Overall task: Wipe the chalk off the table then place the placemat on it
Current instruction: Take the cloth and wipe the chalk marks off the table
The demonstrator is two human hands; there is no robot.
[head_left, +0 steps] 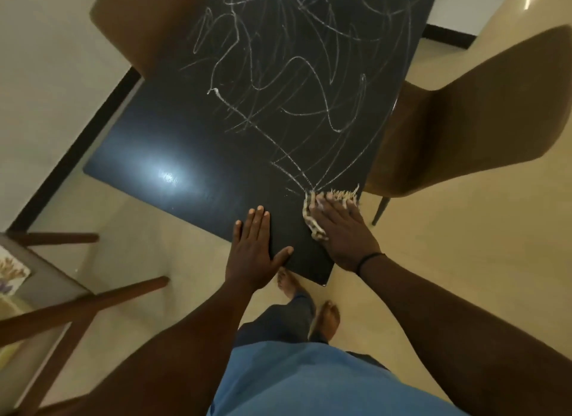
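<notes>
A black table (pixel 173 143) runs away from me, its middle and far part covered in white chalk scribbles (pixel 278 75). The near left part shows no chalk and carries a light glare. My right hand (pixel 343 230) lies flat with straight fingers on a fringed beige cloth (pixel 312 211), pressing it onto the table near the right edge, where several chalk lines meet. My left hand (pixel 253 245) rests flat and open on the near edge of the table. A placemat with a printed pattern (pixel 10 274) lies on a chair seat at the far left, mostly cut off.
A brown chair (pixel 464 121) stands tight against the table's right side, another brown chair (pixel 145 22) at the far left. A wooden-legged chair (pixel 77 295) is at my near left. My bare feet (pixel 325 319) stand on the beige floor by the table's near corner.
</notes>
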